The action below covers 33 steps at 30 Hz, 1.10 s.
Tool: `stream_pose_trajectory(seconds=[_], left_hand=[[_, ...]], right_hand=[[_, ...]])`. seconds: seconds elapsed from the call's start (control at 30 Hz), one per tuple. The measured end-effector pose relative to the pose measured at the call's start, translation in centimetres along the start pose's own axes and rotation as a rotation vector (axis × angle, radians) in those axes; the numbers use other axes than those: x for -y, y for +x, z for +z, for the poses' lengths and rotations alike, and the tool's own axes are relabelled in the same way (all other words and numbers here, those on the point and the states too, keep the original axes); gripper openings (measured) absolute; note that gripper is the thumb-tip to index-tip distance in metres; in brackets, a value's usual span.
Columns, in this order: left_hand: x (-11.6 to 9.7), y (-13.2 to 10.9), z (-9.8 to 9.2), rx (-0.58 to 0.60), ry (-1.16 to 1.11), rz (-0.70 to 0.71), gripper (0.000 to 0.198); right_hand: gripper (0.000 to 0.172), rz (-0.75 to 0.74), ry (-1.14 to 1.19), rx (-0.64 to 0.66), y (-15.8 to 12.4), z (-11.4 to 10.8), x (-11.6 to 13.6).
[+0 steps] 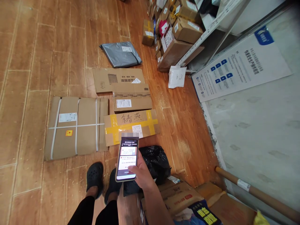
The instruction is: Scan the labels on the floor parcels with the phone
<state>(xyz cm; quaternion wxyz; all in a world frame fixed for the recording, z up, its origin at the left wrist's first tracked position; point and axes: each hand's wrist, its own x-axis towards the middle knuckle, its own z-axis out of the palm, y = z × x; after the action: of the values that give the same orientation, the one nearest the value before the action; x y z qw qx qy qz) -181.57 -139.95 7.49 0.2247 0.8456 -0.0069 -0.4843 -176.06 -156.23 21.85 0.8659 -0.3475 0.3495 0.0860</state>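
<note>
My right hand [142, 173] is closed around a smartphone [127, 158] with a lit screen, thumb resting on its lower part. The phone hovers over a long cardboard box with yellow tape and handwriting [131, 125] lying on the wooden floor. A black plastic parcel [156, 162] sits just right of my hand. My left hand is out of view. My legs and black clogs [95, 178] show at the bottom.
A large strapped flat carton [76, 126] lies left. Flat boxes [119, 81], a labelled box [132, 103] and a grey mailer bag [120, 53] lie farther off. Stacked parcels [174, 31] crowd a white shelf rack [211, 28]. More boxes [185, 198] and a cardboard tube [255, 193] sit lower right.
</note>
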Motion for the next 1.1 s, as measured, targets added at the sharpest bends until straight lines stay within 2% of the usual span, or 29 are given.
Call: stream_pose_trajectory(seconds=[0.17,0.27,0.4,0.6,0.83,1.1], left_hand=[[5.0,1.7,-2.9,-0.116,0.027,-0.041,0.053],[6.7,2.6,-3.9,-0.143,-0.017,-0.012,0.058],[7.1,2.9,-3.4,-0.146,-0.047,0.023,0.060],[7.7,3.1,-2.6,-0.160,-0.035,0.063,0.059],[7.3,3.0,-3.2,-0.109,-0.011,0.021,0.060],[7.7,3.1,-3.4,-0.136,-0.026,0.051,0.058]], right_hand=[[0.069,0.034,0.096,0.083,-0.3,0.2,0.3],[0.077,0.029,0.067,0.096,-0.5,0.1,0.4],[0.078,0.012,-0.005,0.088,-0.5,0.1,0.2],[0.078,0.009,0.005,0.098,-0.3,0.1,0.0],[0.082,0.022,0.010,0.115,-0.3,0.2,0.1],[0.081,0.033,0.017,0.136,-0.1,0.0,-0.2]])
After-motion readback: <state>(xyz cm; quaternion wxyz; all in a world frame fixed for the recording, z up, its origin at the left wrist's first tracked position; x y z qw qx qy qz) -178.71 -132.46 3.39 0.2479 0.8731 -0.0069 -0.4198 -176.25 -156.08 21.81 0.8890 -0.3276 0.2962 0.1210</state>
